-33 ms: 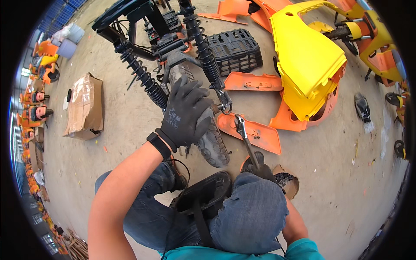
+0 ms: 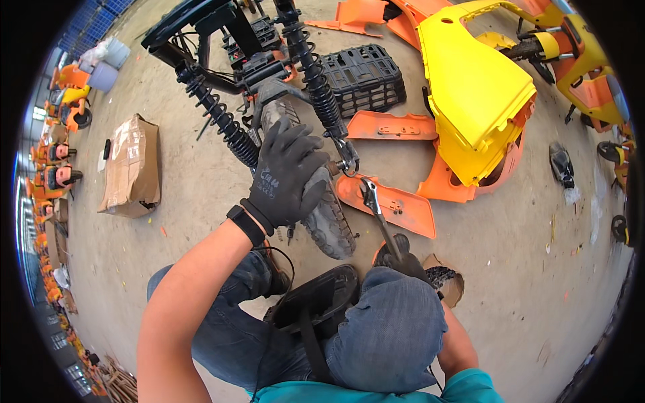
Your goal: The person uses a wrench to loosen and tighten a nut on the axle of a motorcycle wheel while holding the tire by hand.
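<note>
In its dark grey glove, my left hand (image 2: 287, 171) lies over the wheel (image 2: 330, 225) of a partly stripped vehicle, fingers bent around it. The hand hides the wheel's middle. Two black coil-spring shock absorbers (image 2: 314, 74) stand on either side of the wheel; the right one ends in a metal eye (image 2: 349, 164) beside an axle end. My right hand (image 2: 406, 266), gloved too and partly hidden by my knee, is closed round the handle of a silver-headed wrench (image 2: 373, 201). The wrench head points up toward the metal eye, apart from it.
Orange panels (image 2: 396, 209) and a large yellow body shell (image 2: 474, 87) lie to the right. Behind the wheel sits a black plastic crate (image 2: 366, 79). A cardboard box (image 2: 133, 164) stands at left, an opened carton (image 2: 449, 282) by my right knee. Orange vehicles (image 2: 57, 176) line the left edge.
</note>
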The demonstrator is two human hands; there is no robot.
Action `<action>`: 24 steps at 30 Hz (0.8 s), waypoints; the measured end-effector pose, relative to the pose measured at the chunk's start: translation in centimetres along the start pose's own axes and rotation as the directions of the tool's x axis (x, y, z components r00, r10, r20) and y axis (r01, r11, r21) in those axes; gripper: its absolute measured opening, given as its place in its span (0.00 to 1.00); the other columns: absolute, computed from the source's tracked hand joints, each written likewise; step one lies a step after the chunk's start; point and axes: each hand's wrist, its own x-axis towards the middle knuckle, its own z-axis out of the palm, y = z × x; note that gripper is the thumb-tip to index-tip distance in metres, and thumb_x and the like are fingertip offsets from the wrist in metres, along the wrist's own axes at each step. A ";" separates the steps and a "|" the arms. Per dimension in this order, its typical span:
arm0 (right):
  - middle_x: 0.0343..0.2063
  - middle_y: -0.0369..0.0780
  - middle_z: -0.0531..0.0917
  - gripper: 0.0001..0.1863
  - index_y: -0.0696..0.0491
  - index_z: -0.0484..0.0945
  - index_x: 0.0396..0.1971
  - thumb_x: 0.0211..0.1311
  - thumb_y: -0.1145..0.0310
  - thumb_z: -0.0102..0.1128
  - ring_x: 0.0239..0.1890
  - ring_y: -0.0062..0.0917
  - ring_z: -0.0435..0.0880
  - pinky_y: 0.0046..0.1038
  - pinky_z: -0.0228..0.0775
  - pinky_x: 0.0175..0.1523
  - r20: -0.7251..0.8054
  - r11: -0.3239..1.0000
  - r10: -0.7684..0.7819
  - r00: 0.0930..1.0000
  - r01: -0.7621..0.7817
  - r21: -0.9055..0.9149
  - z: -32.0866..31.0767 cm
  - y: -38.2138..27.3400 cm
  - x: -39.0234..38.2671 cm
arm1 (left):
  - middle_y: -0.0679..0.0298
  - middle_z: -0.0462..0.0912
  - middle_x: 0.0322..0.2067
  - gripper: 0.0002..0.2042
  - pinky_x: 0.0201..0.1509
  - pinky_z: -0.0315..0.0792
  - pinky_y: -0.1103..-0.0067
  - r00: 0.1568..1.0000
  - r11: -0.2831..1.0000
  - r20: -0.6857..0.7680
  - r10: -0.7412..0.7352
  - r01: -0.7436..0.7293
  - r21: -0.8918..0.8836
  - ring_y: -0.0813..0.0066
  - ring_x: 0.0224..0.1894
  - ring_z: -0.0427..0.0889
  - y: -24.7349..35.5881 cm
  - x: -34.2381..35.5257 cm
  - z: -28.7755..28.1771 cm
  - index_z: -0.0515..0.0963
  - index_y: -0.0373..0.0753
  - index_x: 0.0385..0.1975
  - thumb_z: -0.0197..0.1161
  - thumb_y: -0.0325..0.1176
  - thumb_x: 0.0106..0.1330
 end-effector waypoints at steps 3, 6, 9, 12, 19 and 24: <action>0.33 0.54 0.79 0.06 0.55 0.76 0.30 0.62 0.69 0.54 0.36 0.48 0.81 0.47 0.72 0.41 -0.008 0.955 -0.270 0.963 0.267 -0.131 1.6 2.1 1.3 | 0.56 0.75 0.48 0.17 0.72 0.52 0.49 1.000 0.999 0.003 0.004 -0.004 0.031 0.50 0.61 0.68 -0.2 -0.3 -0.1 0.78 0.42 0.43 0.58 0.43 0.56; 0.30 0.52 0.78 0.05 0.56 0.76 0.32 0.61 0.70 0.54 0.36 0.46 0.79 0.45 0.69 0.42 -0.109 0.855 -0.469 0.876 0.419 -0.306 2.6 3.2 2.0 | 0.56 0.75 0.47 0.18 0.71 0.52 0.49 1.000 0.999 -0.017 0.019 -0.019 0.027 0.51 0.61 0.68 -0.1 -0.1 -0.1 0.78 0.42 0.42 0.58 0.44 0.55; 0.29 0.49 0.77 0.07 0.56 0.77 0.35 0.60 0.71 0.55 0.36 0.44 0.78 0.43 0.68 0.42 -0.151 0.784 -0.542 0.827 0.431 -0.447 4.2 5.0 3.4 | 0.56 0.75 0.48 0.18 0.71 0.52 0.49 0.999 0.999 -0.021 0.034 -0.033 0.027 0.51 0.61 0.68 -0.3 0.1 0.1 0.78 0.42 0.43 0.58 0.44 0.55; 0.29 0.47 0.77 0.09 0.56 0.77 0.38 0.59 0.70 0.57 0.37 0.41 0.77 0.41 0.68 0.42 -0.087 0.754 -0.567 0.819 0.473 -0.456 5.5 5.8 4.6 | 0.56 0.75 0.48 0.18 0.72 0.52 0.49 1.000 0.999 -0.013 0.024 -0.024 0.038 0.50 0.61 0.68 -0.3 -0.5 0.0 0.77 0.42 0.43 0.57 0.44 0.55; 0.34 0.41 0.78 0.09 0.46 0.79 0.40 0.59 0.67 0.57 0.38 0.35 0.79 0.37 0.69 0.33 -0.117 0.741 -0.580 0.806 0.463 -0.487 5.8 7.8 7.8 | 0.55 0.75 0.48 0.18 0.72 0.52 0.48 1.000 0.999 -0.006 0.030 -0.030 0.011 0.50 0.61 0.69 0.1 0.5 0.0 0.77 0.42 0.45 0.59 0.44 0.56; 0.30 0.41 0.77 0.10 0.45 0.79 0.40 0.59 0.65 0.56 0.37 0.36 0.80 0.37 0.70 0.32 -0.144 0.806 -0.519 0.843 0.426 -0.411 4.4 7.1 8.0 | 0.56 0.76 0.49 0.19 0.72 0.51 0.49 0.999 1.000 0.019 -0.031 0.031 0.001 0.50 0.62 0.69 0.2 0.0 0.1 0.78 0.43 0.47 0.56 0.45 0.60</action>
